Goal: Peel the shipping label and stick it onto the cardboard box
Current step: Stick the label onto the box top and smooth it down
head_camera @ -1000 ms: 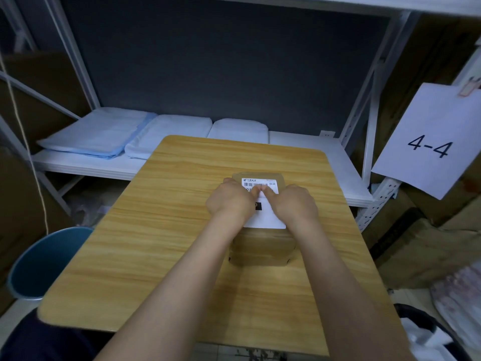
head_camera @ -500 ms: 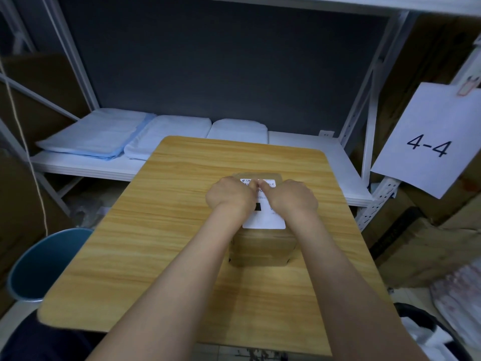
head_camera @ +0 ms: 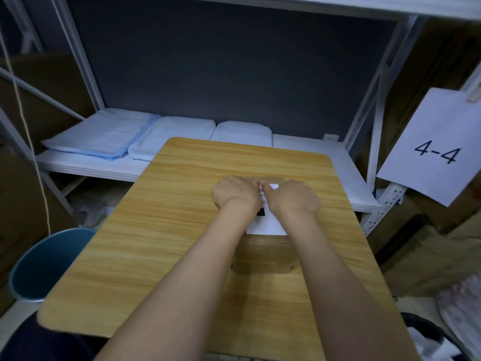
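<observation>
A small brown cardboard box [head_camera: 263, 259] stands on the wooden table [head_camera: 156, 230], right of centre. A white shipping label [head_camera: 268, 225] with black print lies flat on the box's top. My left hand [head_camera: 234, 195] and my right hand [head_camera: 294, 198] rest side by side on the far part of the label, fingertips pressing down near its far edge. The hands cover most of the label's upper half; only its near part and a small far corner show.
A white metal shelf [head_camera: 312, 152] behind the table holds folded white and blue cloths [head_camera: 104, 134]. A blue bin [head_camera: 44, 264] stands on the floor at left. A paper sign "4-4" [head_camera: 437, 149] hangs at right, with cardboard boxes [head_camera: 429, 256] below it.
Both hands have slid away from me along the label toward its far edge, covering the barcode that showed a second ago. The box has stayed in place.
</observation>
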